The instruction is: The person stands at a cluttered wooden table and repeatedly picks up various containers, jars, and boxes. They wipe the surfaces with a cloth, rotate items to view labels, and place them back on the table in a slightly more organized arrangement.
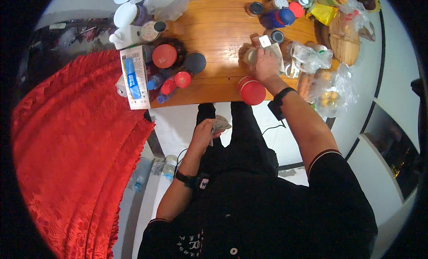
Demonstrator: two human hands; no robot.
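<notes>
My left hand is closed around a crumpled grey-beige cloth, held in front of my legs, below the table edge. My right hand reaches over the right side of the wooden table. Its fingers curl down around a small jar with a pale lid, partly hidden by the hand. Just nearer than that hand, at the table's front edge, stands a red-lidded jar. A dark-lidded jar and a small white-topped item are beyond my fingers.
Jars and bottles crowd the table's left side, among them a large red-lidded jar and a white box. Clear plastic bags lie at the right near a wooden board. A red cloth drapes at far left.
</notes>
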